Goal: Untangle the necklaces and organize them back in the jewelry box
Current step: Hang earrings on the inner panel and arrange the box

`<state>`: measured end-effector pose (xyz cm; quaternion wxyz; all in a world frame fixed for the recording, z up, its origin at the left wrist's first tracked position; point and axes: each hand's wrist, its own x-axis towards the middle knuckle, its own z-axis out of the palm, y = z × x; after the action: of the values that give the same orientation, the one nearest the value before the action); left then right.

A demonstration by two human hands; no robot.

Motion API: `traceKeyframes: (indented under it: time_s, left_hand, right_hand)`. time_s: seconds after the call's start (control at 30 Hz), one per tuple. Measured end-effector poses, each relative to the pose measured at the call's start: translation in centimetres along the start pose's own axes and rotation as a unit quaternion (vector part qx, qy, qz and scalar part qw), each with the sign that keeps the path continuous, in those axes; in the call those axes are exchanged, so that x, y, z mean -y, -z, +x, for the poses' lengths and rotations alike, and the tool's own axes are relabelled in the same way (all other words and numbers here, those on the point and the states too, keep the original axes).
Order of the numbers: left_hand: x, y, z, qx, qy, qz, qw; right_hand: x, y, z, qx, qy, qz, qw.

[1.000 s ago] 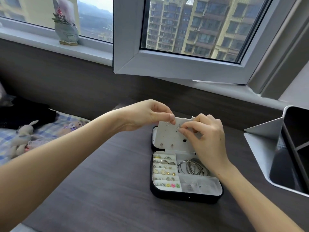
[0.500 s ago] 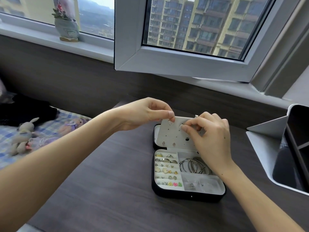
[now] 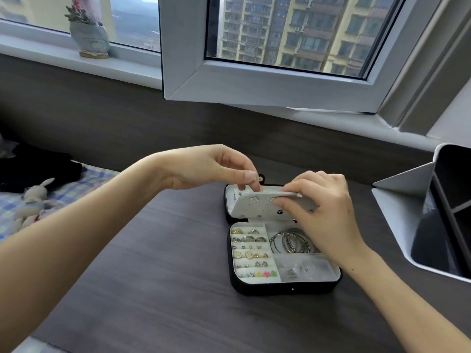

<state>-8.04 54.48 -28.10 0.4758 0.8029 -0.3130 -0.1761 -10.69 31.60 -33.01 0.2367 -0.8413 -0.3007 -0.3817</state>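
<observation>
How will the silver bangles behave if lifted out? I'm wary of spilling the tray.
The bangles look like thin rigid metal hoops, so likely stiff and light. Several overlap loosely in one compartment, so they may snag or clink together. Round, they could roll if dropped on the desk.

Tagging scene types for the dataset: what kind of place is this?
Likely a high-rise apartment bedroom: a dark desk under a window facing apartment towers, and a checked bedspread with a plush toy.

A dark wood table (image 3: 158, 289) filled the lower frame; a jewelry box (image 3: 285, 289) sat at centre, a white bin (image 3: 397, 215) at right.
</observation>
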Motion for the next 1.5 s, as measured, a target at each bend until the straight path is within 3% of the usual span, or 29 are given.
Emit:
traceKeyframes:
  time_s: [0.43, 0.7, 1.1, 1.5]
  left_hand:
    - [1.4, -2.5, 3.2, 0.096, -0.003, 0.021, 0.995]
    - [0.6, -2.2, 4.1, 0.169, -0.014, 0.046, 0.984]
    - [0.0, -1.5, 4.3, 0.182, -0.019, 0.110, 0.977]
    - [-2.3, -1.3, 4.7, 0.202, 0.004, 0.250, 0.947]
  right_hand:
    - [0.0, -1.1, -2.5, -0.113, 0.057, -0.031, 0.991]
    - [0.1, -1.2, -2.8, -0.119, 0.047, -0.032, 0.991]
    - [0.2, -1.3, -2.9, -0.118, 0.040, -0.048, 0.991]
    - [0.3, -1.4, -2.9, -0.122, 0.048, -0.056, 0.990]
